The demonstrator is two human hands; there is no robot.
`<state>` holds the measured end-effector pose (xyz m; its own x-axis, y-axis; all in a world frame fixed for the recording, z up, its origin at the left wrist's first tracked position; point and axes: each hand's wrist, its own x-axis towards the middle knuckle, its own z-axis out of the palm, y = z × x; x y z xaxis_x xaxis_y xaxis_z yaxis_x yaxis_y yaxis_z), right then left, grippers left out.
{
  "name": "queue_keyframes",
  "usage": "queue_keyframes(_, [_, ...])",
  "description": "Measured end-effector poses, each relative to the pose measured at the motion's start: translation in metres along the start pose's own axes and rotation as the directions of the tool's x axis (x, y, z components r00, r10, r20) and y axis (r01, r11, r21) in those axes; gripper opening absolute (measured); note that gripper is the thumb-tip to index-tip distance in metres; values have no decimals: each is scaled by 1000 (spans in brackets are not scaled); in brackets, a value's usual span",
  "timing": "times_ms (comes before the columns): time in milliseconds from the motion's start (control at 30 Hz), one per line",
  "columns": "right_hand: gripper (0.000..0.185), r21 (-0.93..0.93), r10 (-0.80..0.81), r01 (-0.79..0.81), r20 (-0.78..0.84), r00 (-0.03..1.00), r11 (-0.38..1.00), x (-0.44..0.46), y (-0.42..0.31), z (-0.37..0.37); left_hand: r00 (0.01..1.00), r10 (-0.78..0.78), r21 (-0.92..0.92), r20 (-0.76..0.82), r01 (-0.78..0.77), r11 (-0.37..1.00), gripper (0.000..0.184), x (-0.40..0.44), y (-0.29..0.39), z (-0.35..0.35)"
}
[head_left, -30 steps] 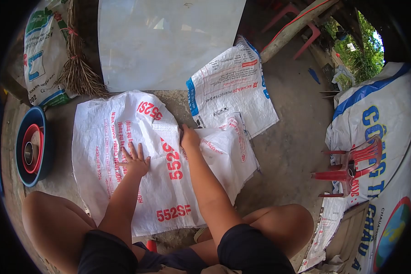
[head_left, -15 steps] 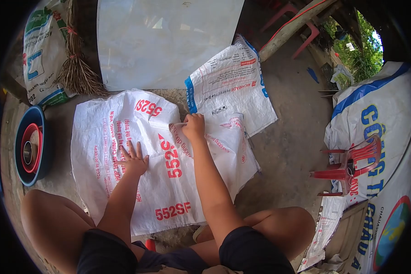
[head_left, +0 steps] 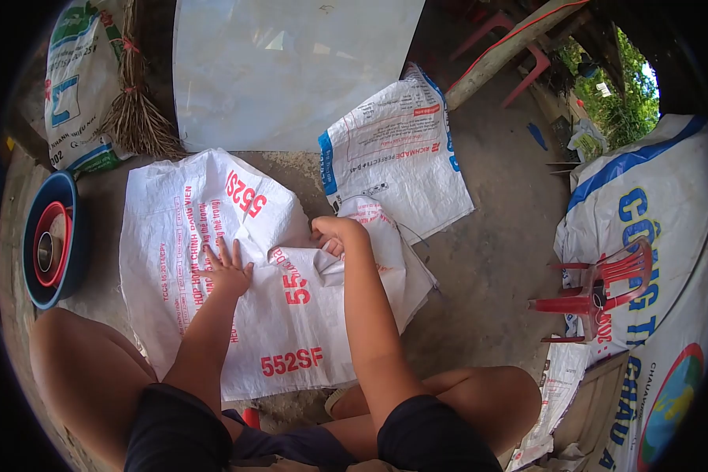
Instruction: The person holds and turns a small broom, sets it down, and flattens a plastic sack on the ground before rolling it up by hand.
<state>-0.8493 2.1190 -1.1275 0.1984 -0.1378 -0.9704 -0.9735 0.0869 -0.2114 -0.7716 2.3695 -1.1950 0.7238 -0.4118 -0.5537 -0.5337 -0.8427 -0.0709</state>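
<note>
A white woven sack with red "552SF" print lies spread on the floor between my legs, its right side bunched and folded over. Fingers spread, my left hand lies flat on the sack's left half. My right hand is closed on a gathered fold near the sack's upper right edge. Just beyond it, partly under the white sack, is a second woven sack with blue edges and small red and black print.
Nested blue and red basins stand at the left. A straw broom leans by a printed sack. A pale board stands at the back. On the right are a small red chair and a large printed sheet.
My right hand has drawn the fold of the sack toward me, covering part of the middle "552SF" print. My left hand stays flat in place. The view has shifted slightly.
</note>
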Motion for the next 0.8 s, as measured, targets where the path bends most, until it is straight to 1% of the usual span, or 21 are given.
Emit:
queue_keyframes(33, [61, -36, -44, 46, 39, 998, 998, 22, 10, 9, 1000, 7, 4, 14, -7, 1000, 67, 2, -1, -1])
queue_keyframes(67, [63, -393, -196, 174, -16, 981, 903, 46, 17, 12, 1000, -3, 1, 11, 3, 1000, 67, 1, 0, -2])
queue_keyframes(100, [66, -699, -354, 244, -13, 935, 672, 60, 21, 18, 1000, 6, -9, 22, -6, 1000, 66, -1, 2, -3])
queue_keyframes(133, [66, -704, -358, 250, -7, 934, 664, 61, 23, 32, 999, 16, -19, 33, -16, 1000, 65, -2, 2, -4])
queue_keyframes(167, [62, -699, -434, 176, -209, 876, 693, 61, 25, 49, 1000, 6, -23, 30, -6, 1000, 65, -1, 1, -5])
queue_keyframes(200, [59, -678, -490, 110, -399, 775, 727, 63, 26, 64, 1000, 11, -9, 30, -10, 1000, 64, 0, -1, -4])
queue_keyframes(233, [59, -681, -494, 113, -397, 774, 724, 68, 27, 74, 999, 20, 7, 29, -21, 1000, 63, 1, -2, -3])
queue_keyframes(267, [63, -646, -500, 104, -468, 729, 756, 73, 27, 84, 1000, 7, 49, -7, -6, 999, 63, 3, -5, 3])
queue_keyframes(300, [68, -608, -500, 98, -537, 680, 787, 75, 27, 91, 1000, 2, 48, -10, -2, 999, 63, 2, -6, 4])
queue_keyframes(333, [63, -598, -486, 73, -568, 664, 798, 77, 27, 96, 1000, 9, 31, 4, -9, 999, 63, 0, -6, 5])
queue_keyframes(367, [63, -601, -491, 76, -565, 663, 796, 78, 28, 95, 1000, 17, 15, 17, -17, 1000, 63, -1, -7, 5])
queue_keyframes(433, [55, -603, -502, 116, -524, 688, 789, 72, 33, 87, 1000, 9, 14, 24, -10, 1000, 63, -1, -6, 6])
queue_keyframes(467, [47, -587, -549, 160, -578, 603, 794, 87, 38, 81, 999, 17, -4, 36, -17, 1000, 63, -3, -6, 2])
queue_keyframes(500, [41, -627, -600, 187, -551, 581, 756, 86, 40, 72, 999, 25, -22, 48, -24, 999, 64, -5, -6, -1])
queue_keyframes(567, [38, -622, -605, 233, -493, 625, 747, 61, 31, 55, 1000, 5, -4, 30, -5, 1000, 65, -6, -5, -2])
queue_keyframes(600, [39, -627, -625, 254, -485, 612, 736, 63, 29, 45, 1000, 7, -6, 25, -7, 1000, 65, -5, -6, -3])
queue_keyframes(633, [38, -618, -620, 227, -547, 563, 752, 60, 25, 36, 1000, 9, -8, 19, -9, 1000, 65, -5, -7, -3])
queue_keyframes(700, [37, -626, -661, 237, -630, 408, 743, 52, 19, 18, 1000, 7, -6, 15, -7, 1000, 65, -5, -8, -2])
queue_keyframes(767, [32, -509, -585, 290, -732, 349, 810, 29, 9, -3, 1000, 4, -6, 10, -4, 1000, 64, -7, -9, -1])
queue_keyframes(800, [30, -536, -606, 299, -759, 238, 790, 22, 8, -13, 1000, 6, -4, 11, -6, 1000, 64, -9, -10, -1])
